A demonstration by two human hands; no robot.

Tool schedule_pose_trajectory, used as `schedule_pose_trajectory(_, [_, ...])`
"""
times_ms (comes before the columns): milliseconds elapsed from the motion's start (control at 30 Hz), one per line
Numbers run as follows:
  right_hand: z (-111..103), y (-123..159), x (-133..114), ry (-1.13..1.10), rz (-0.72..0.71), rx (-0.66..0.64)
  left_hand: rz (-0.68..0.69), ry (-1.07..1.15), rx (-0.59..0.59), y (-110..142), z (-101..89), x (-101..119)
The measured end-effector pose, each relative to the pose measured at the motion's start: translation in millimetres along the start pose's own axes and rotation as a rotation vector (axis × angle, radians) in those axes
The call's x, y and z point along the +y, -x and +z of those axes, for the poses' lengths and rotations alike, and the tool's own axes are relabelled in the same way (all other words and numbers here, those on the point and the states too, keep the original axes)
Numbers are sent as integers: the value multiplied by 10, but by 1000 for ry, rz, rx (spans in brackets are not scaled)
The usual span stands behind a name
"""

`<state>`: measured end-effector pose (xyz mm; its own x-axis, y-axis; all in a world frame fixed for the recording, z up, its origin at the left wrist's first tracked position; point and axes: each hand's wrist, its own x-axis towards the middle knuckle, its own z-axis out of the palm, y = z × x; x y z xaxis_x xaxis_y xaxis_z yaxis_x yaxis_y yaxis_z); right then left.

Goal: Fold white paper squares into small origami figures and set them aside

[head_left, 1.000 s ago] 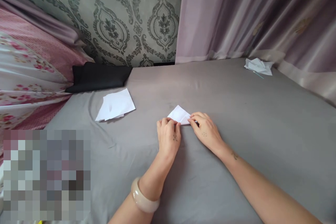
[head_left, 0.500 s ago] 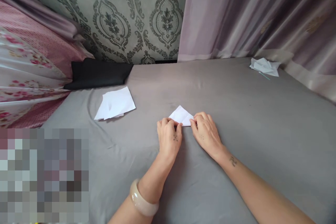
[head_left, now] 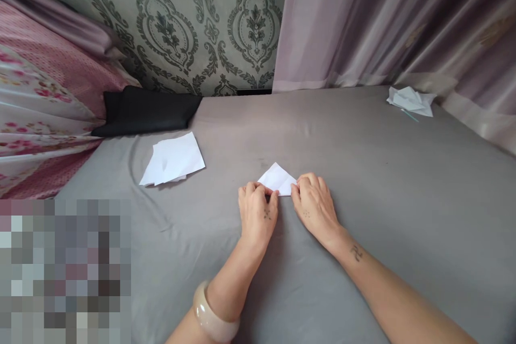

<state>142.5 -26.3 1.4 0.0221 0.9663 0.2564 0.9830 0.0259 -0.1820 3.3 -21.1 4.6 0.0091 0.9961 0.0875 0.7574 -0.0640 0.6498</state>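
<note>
Right of the paper stack, a small white paper lay folded into a triangle, left hand and right hand nearly closed, pinching its corners; one fold looked made, the stack's sheets apparently not yet folded

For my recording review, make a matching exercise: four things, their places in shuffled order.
1. triangular folded white paper
2. folded black material
3. glossy cream bangle
4. thin pale-green stick

A. around left forearm
B. beside pink floral fabric
C. near far-right white papers
D. between left hand and right hand

Pairs: 1-D, 2-B, 3-A, 4-C
</note>
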Motion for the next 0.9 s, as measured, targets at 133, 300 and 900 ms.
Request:
schedule_pose_trajectory(133, [-9, -7, -13, 23, 12, -31, -12, -12, -14, -9, -5, 7])
schedule_pose_trajectory(300, [-33, -17, -44, 51, 21, -38, -11, -6, -17, -21, -21, 18])
schedule_pose_trajectory(900, [2, 7, 1, 81, 14, -18, 40, -81, -46, -42, -17, -38])
